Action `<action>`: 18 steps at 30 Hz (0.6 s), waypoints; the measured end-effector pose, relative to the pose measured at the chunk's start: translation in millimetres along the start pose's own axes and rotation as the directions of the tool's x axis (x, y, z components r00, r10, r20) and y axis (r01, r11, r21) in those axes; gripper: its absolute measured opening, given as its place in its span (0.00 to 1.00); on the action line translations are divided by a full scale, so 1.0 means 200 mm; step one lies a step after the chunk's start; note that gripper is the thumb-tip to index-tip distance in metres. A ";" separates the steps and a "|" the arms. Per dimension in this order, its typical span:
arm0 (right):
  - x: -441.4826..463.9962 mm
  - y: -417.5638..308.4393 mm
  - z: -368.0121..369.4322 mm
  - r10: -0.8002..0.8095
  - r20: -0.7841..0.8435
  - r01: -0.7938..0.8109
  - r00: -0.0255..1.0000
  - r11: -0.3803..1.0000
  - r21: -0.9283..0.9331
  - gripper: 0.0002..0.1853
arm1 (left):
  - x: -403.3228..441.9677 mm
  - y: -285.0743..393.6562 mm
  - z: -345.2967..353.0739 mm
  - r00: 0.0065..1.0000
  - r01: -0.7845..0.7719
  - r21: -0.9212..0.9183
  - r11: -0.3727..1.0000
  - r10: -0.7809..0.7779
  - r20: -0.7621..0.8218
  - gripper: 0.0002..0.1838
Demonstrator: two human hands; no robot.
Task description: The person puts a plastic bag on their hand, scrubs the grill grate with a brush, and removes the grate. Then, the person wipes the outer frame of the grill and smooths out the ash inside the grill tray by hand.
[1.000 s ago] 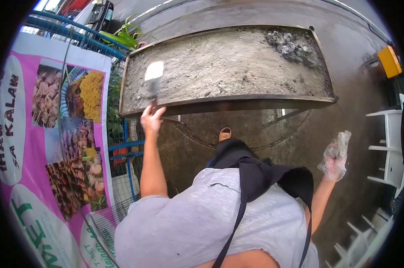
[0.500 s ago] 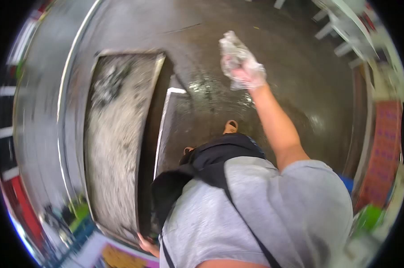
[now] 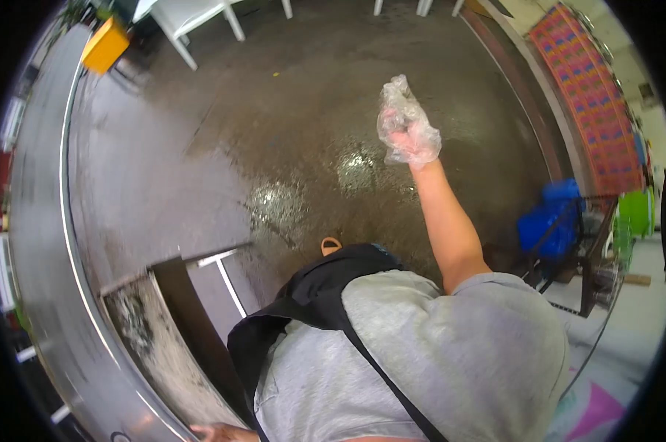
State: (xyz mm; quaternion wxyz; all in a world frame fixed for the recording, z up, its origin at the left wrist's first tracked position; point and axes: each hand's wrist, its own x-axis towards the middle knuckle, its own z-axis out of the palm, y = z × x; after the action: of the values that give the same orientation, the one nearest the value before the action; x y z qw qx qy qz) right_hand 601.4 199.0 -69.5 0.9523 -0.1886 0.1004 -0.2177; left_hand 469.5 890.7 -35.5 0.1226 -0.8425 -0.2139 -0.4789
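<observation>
My right hand (image 3: 410, 132) is stretched out in front of me over the wet floor, wearing a loose, crinkled clear plastic glove. Folds and glare on the plastic hide how its fingers lie and whether anything is in them. At the bottom left my bare left hand (image 3: 221, 432) shows only in part, low in the frame. Its fingers stretch out beside the near end of a long metal trough (image 3: 163, 353), with nothing visible in them. Pale ash covers the trough's bed, with a darker grey patch of what looks like charcoal at its far end.
A long metal counter (image 3: 42, 221) runs down the left side. White plastic furniture (image 3: 193, 18) and a yellow box (image 3: 106, 46) stand at the far side. On the right are a blue container (image 3: 550, 227), a dark metal rack (image 3: 589, 258) and a patterned cloth (image 3: 587, 96). Wet concrete floor lies ahead.
My view has turned to the right, so the trough now sits lower left and the blue container and rack show. My gloved right hand stays stretched out; my left hand remains by the trough's near end.
</observation>
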 end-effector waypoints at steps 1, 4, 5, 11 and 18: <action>0.01 -0.02 -0.02 -0.013 -0.073 0.014 0.997 1.000 0.011 0.11 | 0.06 0.16 0.10 0.996 -0.085 -0.049 0.995 0.083 -0.041 0.22; 0.08 -0.05 -0.13 -0.018 -0.160 0.042 0.987 0.988 0.146 0.11 | 0.08 0.60 0.38 0.935 -0.353 -0.201 0.914 0.350 -0.051 0.23; 0.10 -0.04 -0.16 -0.030 -0.215 0.066 0.976 0.985 0.161 0.11 | 0.06 0.73 0.49 0.899 -0.416 -0.284 0.864 0.437 0.013 0.23; 0.21 0.06 -0.43 -0.265 -0.153 0.259 0.952 0.964 -0.059 0.12 | -0.61 1.02 1.31 0.478 -0.106 -0.680 0.725 0.637 0.604 0.40; 0.23 0.01 -0.80 -0.608 -0.016 0.546 0.794 0.724 -0.420 0.22 | -1.35 1.37 2.58 -0.260 -0.291 -0.512 0.808 0.448 0.855 0.30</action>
State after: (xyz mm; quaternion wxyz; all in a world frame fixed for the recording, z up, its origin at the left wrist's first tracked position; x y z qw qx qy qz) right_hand 600.0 130.3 -220.6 0.7677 -0.3810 0.1507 -0.4927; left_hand 867.8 795.6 -532.1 0.0187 -0.9333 0.0631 0.3530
